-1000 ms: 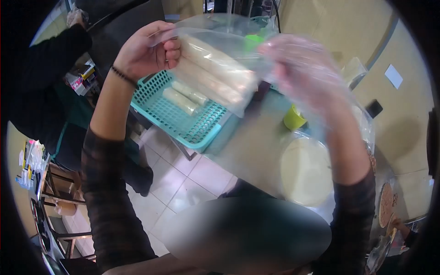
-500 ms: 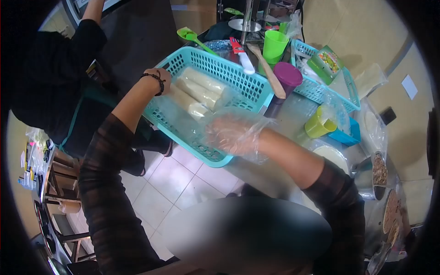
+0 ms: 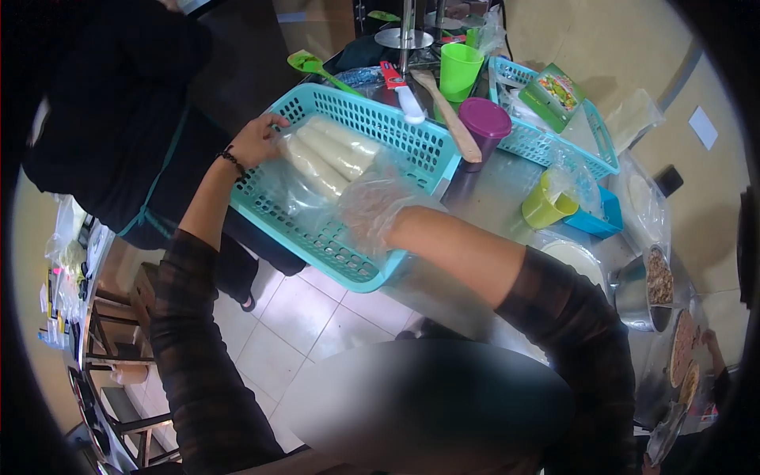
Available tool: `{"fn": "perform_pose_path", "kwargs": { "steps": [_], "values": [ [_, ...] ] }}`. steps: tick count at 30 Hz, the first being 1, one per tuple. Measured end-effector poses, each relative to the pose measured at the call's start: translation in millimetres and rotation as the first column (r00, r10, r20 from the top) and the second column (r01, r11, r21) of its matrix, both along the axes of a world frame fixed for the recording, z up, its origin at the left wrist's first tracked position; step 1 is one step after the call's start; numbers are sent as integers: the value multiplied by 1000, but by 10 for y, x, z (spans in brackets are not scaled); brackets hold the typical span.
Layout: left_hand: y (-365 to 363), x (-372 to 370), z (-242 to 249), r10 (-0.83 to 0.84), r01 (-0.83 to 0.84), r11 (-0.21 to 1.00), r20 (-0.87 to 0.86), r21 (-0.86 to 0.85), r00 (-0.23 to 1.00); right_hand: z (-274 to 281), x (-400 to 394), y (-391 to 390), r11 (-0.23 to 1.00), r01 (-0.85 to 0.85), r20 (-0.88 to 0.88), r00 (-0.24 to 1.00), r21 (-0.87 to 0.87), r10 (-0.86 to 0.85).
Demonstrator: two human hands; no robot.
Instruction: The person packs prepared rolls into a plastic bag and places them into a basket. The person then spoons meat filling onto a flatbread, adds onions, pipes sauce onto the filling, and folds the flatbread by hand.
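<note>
Head view: in a turquoise perforated plastic basket [image 3: 419, 142] lies a clear plastic bag of pale cylindrical rolls [image 3: 313, 166]; bare left hand [image 3: 257, 142] at its ten o'clock, plastic-gloved right hand [image 3: 372, 210] at five, apart, grips unclear.

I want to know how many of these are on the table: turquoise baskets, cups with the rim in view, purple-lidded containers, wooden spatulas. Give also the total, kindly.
Turquoise baskets: 2 (near basket, far basket)
Cups with rim in view: 2 (green cup, yellow-green cup)
Purple-lidded container: 1
Wooden spatula: 1
Total: 6
</note>
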State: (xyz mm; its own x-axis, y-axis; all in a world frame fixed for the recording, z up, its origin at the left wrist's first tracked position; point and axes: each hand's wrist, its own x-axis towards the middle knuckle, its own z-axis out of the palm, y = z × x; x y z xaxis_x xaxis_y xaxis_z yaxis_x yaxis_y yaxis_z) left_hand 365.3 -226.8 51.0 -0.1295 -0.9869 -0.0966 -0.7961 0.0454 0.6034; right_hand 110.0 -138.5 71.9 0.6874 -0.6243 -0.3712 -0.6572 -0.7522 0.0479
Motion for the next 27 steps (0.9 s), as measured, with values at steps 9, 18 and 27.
{"fn": "perform_pose_path", "kwargs": {
  "steps": [9, 18, 27],
  "values": [
    [121, -265, 64, 119, -108, 992, 696, -59, 708, 23, -260, -102, 974, -84, 185, 975, -208, 123],
    [23, -451, 966, -144, 380, 924, -891, 34, 430, 195, -573, -157, 884, 123, 852, 233, 452, -468],
    [841, -1878, 1965, -444, 233, 895, -808, -380, 388, 956, -1352, 513, 931, 362, 990, 107, 45, -90]
  ]
}}
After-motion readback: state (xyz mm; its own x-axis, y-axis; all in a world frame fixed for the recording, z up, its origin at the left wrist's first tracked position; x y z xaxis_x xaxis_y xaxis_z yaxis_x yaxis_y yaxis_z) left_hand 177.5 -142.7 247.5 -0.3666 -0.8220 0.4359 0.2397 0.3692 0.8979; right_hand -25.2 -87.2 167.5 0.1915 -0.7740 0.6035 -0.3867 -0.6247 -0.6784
